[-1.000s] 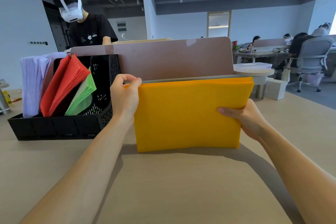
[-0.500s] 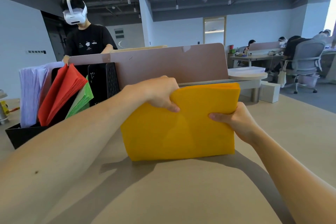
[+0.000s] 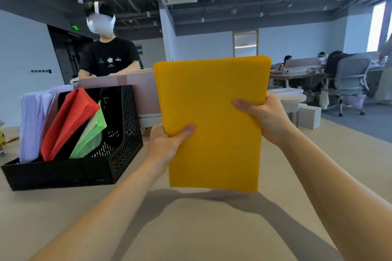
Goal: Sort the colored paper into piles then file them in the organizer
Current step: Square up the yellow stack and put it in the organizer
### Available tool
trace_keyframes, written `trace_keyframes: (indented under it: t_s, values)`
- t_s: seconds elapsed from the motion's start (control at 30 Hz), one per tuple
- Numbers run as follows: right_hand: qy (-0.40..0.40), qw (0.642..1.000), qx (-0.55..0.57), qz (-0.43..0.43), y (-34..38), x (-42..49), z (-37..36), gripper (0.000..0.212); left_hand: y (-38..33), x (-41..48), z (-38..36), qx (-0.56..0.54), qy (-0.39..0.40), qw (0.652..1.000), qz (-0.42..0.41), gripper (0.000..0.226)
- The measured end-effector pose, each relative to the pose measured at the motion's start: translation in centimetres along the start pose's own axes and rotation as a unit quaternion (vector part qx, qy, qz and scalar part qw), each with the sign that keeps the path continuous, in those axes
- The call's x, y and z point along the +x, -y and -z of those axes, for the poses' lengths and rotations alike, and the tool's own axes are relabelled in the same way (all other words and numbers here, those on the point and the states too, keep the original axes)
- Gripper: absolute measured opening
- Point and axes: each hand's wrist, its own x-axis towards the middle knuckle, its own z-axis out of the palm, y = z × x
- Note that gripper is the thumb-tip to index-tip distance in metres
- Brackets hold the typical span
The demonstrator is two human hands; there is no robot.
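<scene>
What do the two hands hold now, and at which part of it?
Both hold the yellow paper stack, upright: the left hand grips its left edge, the right hand its right edge.

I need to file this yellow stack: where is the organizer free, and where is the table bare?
The organizer's right-end slot, beyond the green paper, shows no paper. The table is bare before the organizer and under the yellow stack. Left slots are crowded: white paper and red paper.
</scene>
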Motion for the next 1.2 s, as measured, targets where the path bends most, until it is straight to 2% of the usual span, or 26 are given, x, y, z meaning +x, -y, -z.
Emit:
trace_keyframes:
  t_s: [0.2,0.33,0.4,0.5,0.7,0.83,0.97,1.1,1.2]
  values:
    - [-0.045,0.999,-0.023,-0.011,-1.7,-0.7,-0.8,0.023,-0.5,0.4,-0.4,-0.056,-0.007,0.998,-0.037,0.034]
    - [-0.026,0.999,-0.027,0.011,0.3,0.5,-0.5,0.037,-1.9,1.6,-0.1,-0.060,-0.005,0.996,-0.065,0.036]
    - [-0.005,0.999,-0.039,-0.001,0.4,0.7,-0.4,0.045,-1.5,1.6,0.1,-0.035,-0.003,0.998,-0.049,0.039]
    - [0.003,0.998,-0.054,-0.028,-0.9,0.1,-0.5,0.047,0.2,0.6,-0.2,-0.023,0.007,1.000,-0.006,0.040]
    - [0.013,0.999,-0.038,-0.021,-0.1,0.2,-0.6,0.048,-0.5,0.7,0.1,-0.035,-0.003,0.999,-0.023,0.038]
    - [0.025,0.997,-0.053,-0.052,-1.6,-0.8,-0.5,0.049,0.9,-0.4,0.0,-0.031,0.028,0.999,0.005,0.047]
    - [0.014,0.998,-0.046,-0.036,-1.7,-0.8,-0.7,0.037,1.1,-0.8,0.1,-0.051,0.038,0.998,0.022,0.046]
    - [-0.017,0.999,-0.032,-0.018,-0.8,0.1,-1.2,0.025,1.4,-1.2,0.8,-0.071,0.064,0.991,0.092,0.041]
    - [-0.041,0.999,-0.012,0.003,-0.1,1.0,-1.7,0.022,2.4,-2.1,1.3,-0.036,0.108,0.983,0.143,0.047]
